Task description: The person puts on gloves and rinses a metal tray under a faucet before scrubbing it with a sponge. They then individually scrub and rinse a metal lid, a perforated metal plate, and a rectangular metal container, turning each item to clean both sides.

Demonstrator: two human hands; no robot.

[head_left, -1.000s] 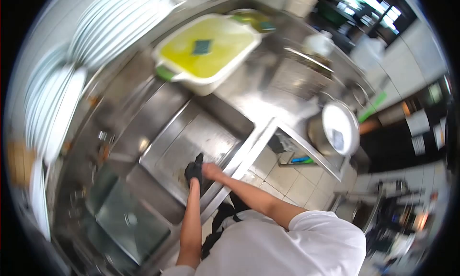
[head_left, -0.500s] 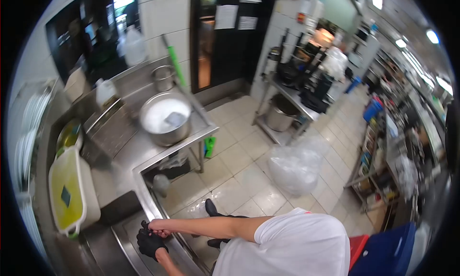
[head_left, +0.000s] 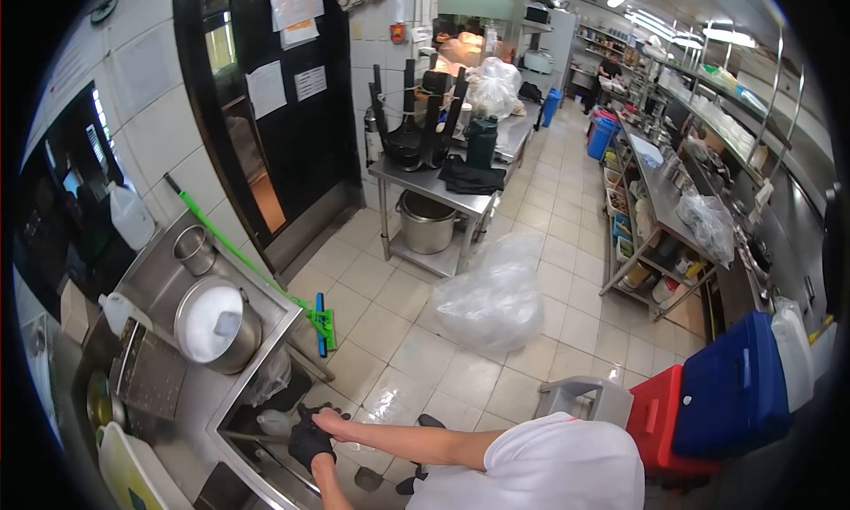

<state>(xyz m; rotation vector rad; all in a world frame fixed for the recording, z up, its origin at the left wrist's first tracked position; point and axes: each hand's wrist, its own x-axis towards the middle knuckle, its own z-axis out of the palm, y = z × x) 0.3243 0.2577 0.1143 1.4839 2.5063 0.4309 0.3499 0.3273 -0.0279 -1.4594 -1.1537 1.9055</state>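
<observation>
My left hand (head_left: 310, 444) wears a black glove and is at the lower middle of the view, beside the steel sink counter (head_left: 232, 402). Its gloved fingers point up and away and look partly spread, with nothing visible in them. My bare right hand (head_left: 330, 423) touches the glove from the side near the fingers. The right fingers are closed on the black glove material. Below and behind the hands lies the tiled floor with a dark drain (head_left: 367, 480).
On the counter stands a steel pot (head_left: 245, 337) of white foam. A green-handled squeegee (head_left: 257, 269) leans there. A clear plastic bag (head_left: 491, 302) lies on the floor before a steel table (head_left: 416, 175). Red (head_left: 653, 421) and blue coolers (head_left: 730, 395) stand right, near a grey stool (head_left: 589, 395).
My view has swung right and up, showing more of the aisle and coolers. Both hands stay together at the glove, and now appear over the counter's edge and floor instead of over the sink.
</observation>
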